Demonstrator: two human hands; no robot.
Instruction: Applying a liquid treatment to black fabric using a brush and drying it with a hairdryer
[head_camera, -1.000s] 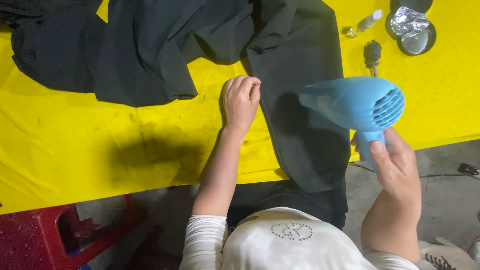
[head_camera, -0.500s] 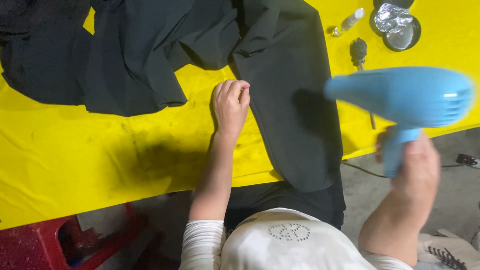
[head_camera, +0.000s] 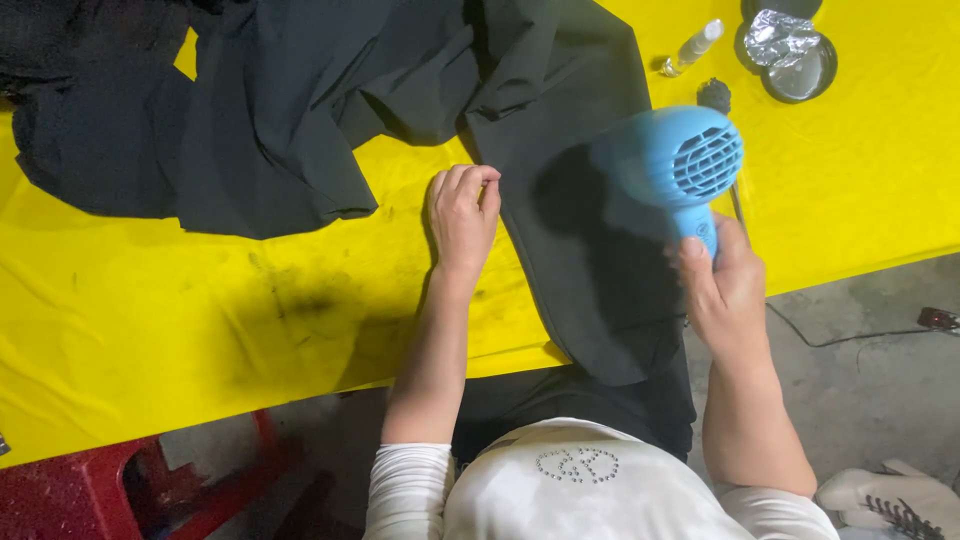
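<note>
The blue hair dryer (head_camera: 668, 165) is in my right hand (head_camera: 725, 285), which is wrapped tight round its handle, thumb up along the near side, wrist bent so the body sits above my knuckles and the grilled back end faces up towards me. It hangs over the dark trouser leg (head_camera: 585, 200) that runs from beyond my hands down off the near edge of the bench (head_camera: 200, 330) towards my lap.

My left hand (head_camera: 463, 212) lies just left of the dryer, forearm stretched straight out from my body, palm down on the yellow bench cover. Its fingers are curled together and the tips pinch the left edge of that trouser leg, holding the cloth flat.

Further left of that hand, the rest of the dark garment (head_camera: 250, 110) lies rumpled in folds across the far part of the bench. Between it and my left forearm the yellow cover carries dark smudges.

Beyond my right hand, past the dryer, a small clear bottle (head_camera: 692, 47) lies on its side, and right of it sits a round dark dish (head_camera: 800, 75) with crumpled foil (head_camera: 778, 38) in it. Right of my right forearm a black cord (head_camera: 850, 338) runs over the grey floor
</note>
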